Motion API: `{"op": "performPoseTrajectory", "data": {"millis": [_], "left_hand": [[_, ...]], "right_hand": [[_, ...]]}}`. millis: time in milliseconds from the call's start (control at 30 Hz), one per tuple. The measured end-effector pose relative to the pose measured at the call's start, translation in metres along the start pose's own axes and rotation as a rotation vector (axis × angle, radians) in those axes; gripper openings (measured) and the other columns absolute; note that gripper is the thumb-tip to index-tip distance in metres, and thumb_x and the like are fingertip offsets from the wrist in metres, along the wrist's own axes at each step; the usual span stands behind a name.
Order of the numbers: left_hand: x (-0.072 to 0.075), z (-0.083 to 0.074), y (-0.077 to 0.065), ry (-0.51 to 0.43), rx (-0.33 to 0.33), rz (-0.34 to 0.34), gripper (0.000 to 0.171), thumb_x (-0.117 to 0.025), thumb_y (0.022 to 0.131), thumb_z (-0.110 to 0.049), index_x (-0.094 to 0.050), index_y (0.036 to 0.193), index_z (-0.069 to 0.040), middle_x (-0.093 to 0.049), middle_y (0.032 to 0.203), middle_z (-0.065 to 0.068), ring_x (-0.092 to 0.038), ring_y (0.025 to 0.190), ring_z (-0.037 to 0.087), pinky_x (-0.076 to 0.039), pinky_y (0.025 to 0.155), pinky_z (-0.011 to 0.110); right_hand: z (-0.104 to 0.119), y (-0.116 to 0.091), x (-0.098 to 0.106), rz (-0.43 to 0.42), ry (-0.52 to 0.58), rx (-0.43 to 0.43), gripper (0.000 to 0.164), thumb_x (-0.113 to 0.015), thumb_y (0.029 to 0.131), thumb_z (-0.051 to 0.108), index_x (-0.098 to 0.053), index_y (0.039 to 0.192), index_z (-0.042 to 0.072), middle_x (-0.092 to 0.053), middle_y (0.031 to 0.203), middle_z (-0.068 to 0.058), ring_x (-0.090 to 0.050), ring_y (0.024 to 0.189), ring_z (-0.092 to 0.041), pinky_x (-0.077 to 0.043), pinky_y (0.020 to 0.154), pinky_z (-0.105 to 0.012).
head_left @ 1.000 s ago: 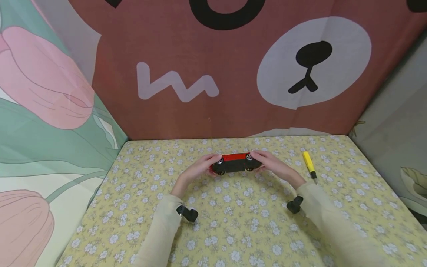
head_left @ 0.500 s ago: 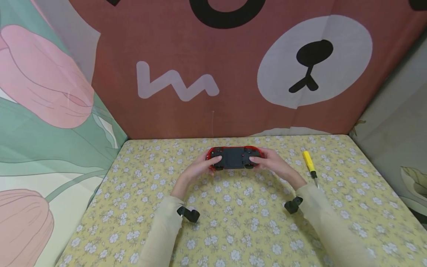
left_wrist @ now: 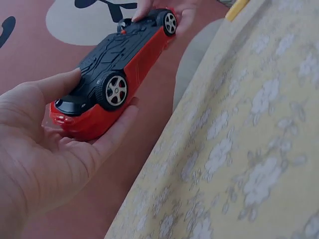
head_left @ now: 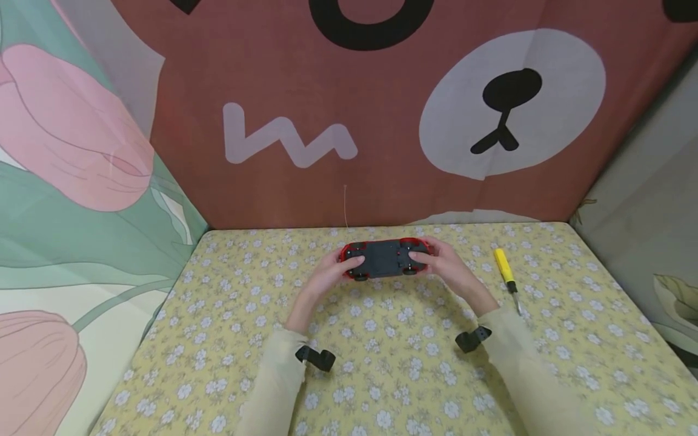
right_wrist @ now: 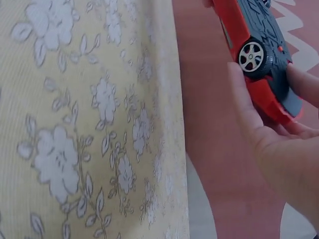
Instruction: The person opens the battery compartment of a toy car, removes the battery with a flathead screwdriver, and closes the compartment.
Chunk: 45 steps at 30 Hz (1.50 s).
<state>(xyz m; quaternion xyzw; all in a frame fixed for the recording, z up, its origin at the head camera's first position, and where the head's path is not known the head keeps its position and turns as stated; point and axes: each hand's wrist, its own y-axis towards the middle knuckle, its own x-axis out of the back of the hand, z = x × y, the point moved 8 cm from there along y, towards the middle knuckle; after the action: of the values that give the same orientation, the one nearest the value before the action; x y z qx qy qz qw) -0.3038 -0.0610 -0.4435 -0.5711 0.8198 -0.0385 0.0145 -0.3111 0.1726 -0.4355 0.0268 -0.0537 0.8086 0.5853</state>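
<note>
Two grips: left grip (head_left: 331,271) and right grip (head_left: 446,261), one on each end of a single toy car, each closed down to the car's thickness.
Left hold: thumb pressed on the black underside, fingers wrapped beneath the red body, as the left wrist view shows.
Right hold: thumb on the underside at the other end; one finger lies along the red flank beside a wheel (right_wrist: 252,56).
Toy car (head_left: 384,257): between the two grips, raised off the desk, belly turned up toward the head camera, its wheels with silvery hubs.
Flowered desk (head_left: 382,363): spreads below and around both grips, pale yellow with white blossoms and greyish leaves; its back edge runs just beyond them.
Yellow screwdriver (head_left: 504,265): lies on the desk to the right of the right grip, apart from it, handle pointing away from the person, metal tip near the right sleeve (head_left: 523,369).
Cream cuffs: behind each grip, with a black wrist device (head_left: 316,358) at the left one and another at the right.
Back drape (head_left: 289,60): beyond the grips, reddish brown, printed with a pale zigzag (head_left: 234,130) and a white muzzle (head_left: 463,121).
Thin thread (head_left: 345,206): pale, against that drape, beyond the left grip.
Left drape (head_left: 33,254): well left of the left grip, pink tulips and green leaves.
Right drape (head_left: 643,181): well right of the right grip, greyish, dimmer.
</note>
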Motion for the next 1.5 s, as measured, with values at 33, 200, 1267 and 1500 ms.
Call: {"op": "performPoseTrajectory", "data": {"millis": [33, 200, 1267, 1500], "left_hand": [[0.0, 0.0, -0.001, 0.0, 0.0, -0.013, 0.051, -0.066, 0.103, -0.022, -0.052, 0.146, 0.0, -0.064, 0.135, 0.019, -0.067, 0.117, 0.028, -0.054, 0.103, 0.047], [0.0, -0.001, -0.003, -0.017, -0.016, -0.054, 0.047, -0.066, 0.102, -0.022, -0.055, 0.142, 0.0, -0.066, 0.13, 0.018, -0.069, 0.111, 0.026, -0.054, 0.101, 0.049], [-0.002, -0.011, -0.008, -0.053, -0.069, -0.171, 0.045, -0.068, 0.1, -0.016, -0.054, 0.139, 0.002, -0.065, 0.128, 0.02, -0.069, 0.107, 0.024, -0.06, 0.089, 0.035], [-0.003, -0.01, -0.008, -0.047, -0.068, -0.181, 0.045, -0.068, 0.1, -0.017, -0.055, 0.139, 0.0, -0.066, 0.127, 0.019, -0.069, 0.106, 0.022, -0.059, 0.091, 0.04]], "right_hand": [[0.0, 0.0, 0.0, -0.01, -0.004, -0.007, 0.056, -0.063, 0.105, 0.017, -0.04, 0.151, -0.006, -0.052, 0.137, -0.028, -0.068, 0.103, -0.019, -0.053, 0.097, -0.062], [0.004, -0.003, -0.001, -0.041, -0.047, -0.018, 0.055, -0.061, 0.106, 0.02, -0.042, 0.15, -0.007, -0.054, 0.135, -0.027, -0.067, 0.101, -0.02, -0.056, 0.094, -0.058], [0.014, -0.007, -0.005, -0.058, -0.015, -0.035, 0.055, -0.055, 0.109, 0.021, -0.039, 0.151, -0.01, -0.046, 0.142, -0.033, -0.061, 0.119, -0.04, -0.055, 0.094, -0.062], [0.015, -0.008, -0.003, -0.058, -0.05, -0.024, 0.05, -0.056, 0.108, 0.021, -0.044, 0.146, -0.01, -0.05, 0.135, -0.03, -0.067, 0.107, -0.031, -0.056, 0.092, -0.06]]}}
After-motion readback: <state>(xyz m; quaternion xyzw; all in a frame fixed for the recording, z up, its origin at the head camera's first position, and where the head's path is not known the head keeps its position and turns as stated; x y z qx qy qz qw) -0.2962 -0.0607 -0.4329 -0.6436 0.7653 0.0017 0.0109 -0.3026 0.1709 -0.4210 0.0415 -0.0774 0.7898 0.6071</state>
